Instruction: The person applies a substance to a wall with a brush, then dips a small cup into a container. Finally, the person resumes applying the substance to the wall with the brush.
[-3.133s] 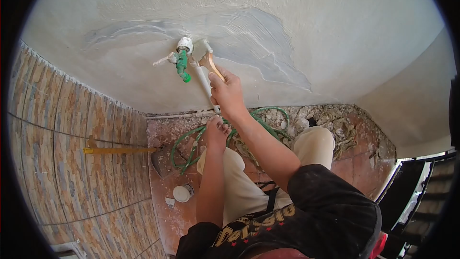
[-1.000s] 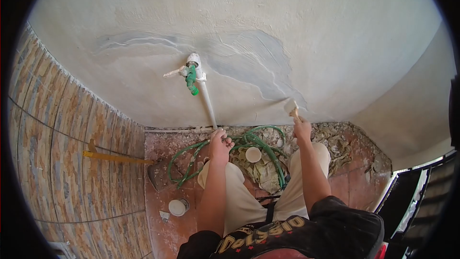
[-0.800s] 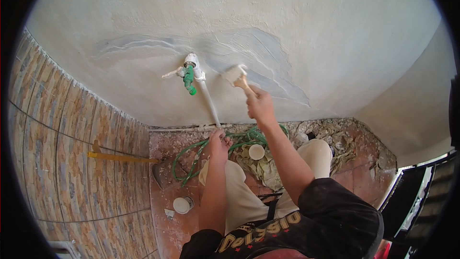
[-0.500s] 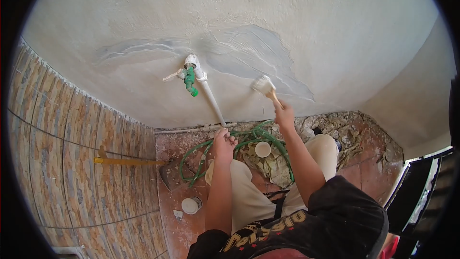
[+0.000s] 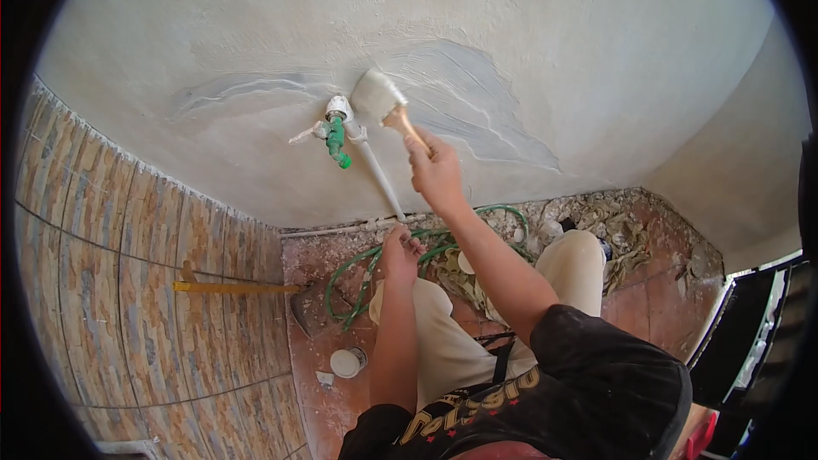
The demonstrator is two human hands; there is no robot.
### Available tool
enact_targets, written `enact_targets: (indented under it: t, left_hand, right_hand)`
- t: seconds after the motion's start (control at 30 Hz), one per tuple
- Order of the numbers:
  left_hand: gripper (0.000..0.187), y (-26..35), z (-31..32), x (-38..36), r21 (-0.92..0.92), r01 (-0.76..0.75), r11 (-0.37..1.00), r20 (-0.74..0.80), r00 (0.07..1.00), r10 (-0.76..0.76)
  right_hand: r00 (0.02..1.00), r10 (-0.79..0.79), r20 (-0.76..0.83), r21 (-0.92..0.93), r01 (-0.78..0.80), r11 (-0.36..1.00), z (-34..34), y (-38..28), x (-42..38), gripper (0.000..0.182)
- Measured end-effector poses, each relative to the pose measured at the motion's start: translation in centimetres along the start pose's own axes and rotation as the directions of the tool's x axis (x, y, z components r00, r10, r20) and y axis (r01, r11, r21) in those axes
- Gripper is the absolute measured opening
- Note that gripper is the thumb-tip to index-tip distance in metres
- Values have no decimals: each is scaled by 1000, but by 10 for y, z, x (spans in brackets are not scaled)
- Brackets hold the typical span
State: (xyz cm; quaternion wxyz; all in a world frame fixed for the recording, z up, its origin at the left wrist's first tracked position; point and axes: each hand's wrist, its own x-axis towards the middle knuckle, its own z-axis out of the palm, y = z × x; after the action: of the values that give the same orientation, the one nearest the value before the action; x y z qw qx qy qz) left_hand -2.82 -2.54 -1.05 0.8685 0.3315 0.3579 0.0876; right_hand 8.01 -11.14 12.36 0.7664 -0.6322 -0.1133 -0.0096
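Seen from above, a crouching person's left hand (image 5: 400,253) is held near the left knee, its fingers loosely curled near the foot of a white pipe (image 5: 376,172); whether it holds or touches anything, I cannot tell. A green hose (image 5: 331,291) coils on the littered floor. Farther out, the right hand (image 5: 436,174) grips the wooden handle of a wide, flat paintbrush (image 5: 391,108). The blurred bristles are at the wall (image 5: 613,77), just right of the fitting above a green tap (image 5: 336,140), over the left part of a grey, streaked patch (image 5: 469,89). Good brushwork here likely means light, even pressure, turning the narrow edge in beside the fitting, and feathering ridges outward without smearing the tap.
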Motion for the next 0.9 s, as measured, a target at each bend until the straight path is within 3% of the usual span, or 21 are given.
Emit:
enact_targets:
  t: [0.07, 0.13, 0.2, 0.27, 0.37, 0.4, 0.47, 0.53, 0.57, 0.63, 0.67, 0.73, 0.8, 0.87, 0.9]
  left_hand:
    - [16, -1, 2, -3, 23, 5, 1000, 10, 1000, -5]
    - [16, -1, 6, -6, 14, 26, 1000, 15, 1000, -26]
    - [17, 3, 10, -6, -1, 31, 1000, 19, 999, -31]
    - [16, 1, 11, -10, 8, 39, 999, 53, 998, -39]
    - [15, 3, 17, -14, 46, 25, 999, 39, 999, -27]
    - [15, 3, 17, -12, 47, 29, 998, 43, 999, -31]
    - [14, 1, 14, -7, 41, 42, 998, 44, 998, -44]
    - [13, -1, 9, -3, 32, 26, 999, 65, 997, -28]
    - [12, -2, 5, -4, 12, 13, 1000, 82, 997, -14]
    - [11, -2, 7, -6, 16, 14, 1000, 46, 999, -15]
    - [11, 0, 7, -8, 20, 23, 1000, 20, 1000, -23]
    - [10, -1, -2, -3, 17, 19, 1000, 49, 999, -20]
    - [10, 2, 1, -1, 0, 6, 1000, 98, 995, -6]
    - [10, 5, 11, -12, 22, 50, 999, 67, 996, -51]
    - [10, 0, 10, -13, 12, 60, 998, 64, 996, -61]
  right_hand:
    - [996, 86, -39, -55, -88, 995, -35, 18, 9, 31]
    - [985, -70, -155, -363, 10, 932, -89, 77, -2, 30]
    - [900, 231, -371, -165, -308, 937, -143, 122, -26, 29]
    - [676, 443, -589, -29, -565, 825, -186, 154, -44, 26]
    - [694, 506, -512, 81, -547, 833, -185, 136, -33, 27]
    - [790, 503, -350, 186, -468, 864, -167, 125, -19, 30]
    - [830, 538, -147, 361, -462, 810, -104, 38, 4, 32]
    - [904, 412, 115, 320, -426, 846, -60, -33, -5, 32]
    - [901, 415, 123, 324, -432, 842, -48, -50, -7, 32]
    - [904, 272, 330, 317, -378, 870, -34, -70, -2, 33]
    - [904, 272, 331, 324, -379, 867, -36, -61, 2, 33]
    - [969, 229, 96, 212, -245, 946, -56, -22, 14, 33]
    - [958, 280, -66, 74, -276, 958, -93, 17, -4, 33]
    - [875, 421, -239, 259, -360, 896, -136, 63, -20, 33]
    - [873, 424, -242, 246, -367, 897, -147, 58, -24, 33]
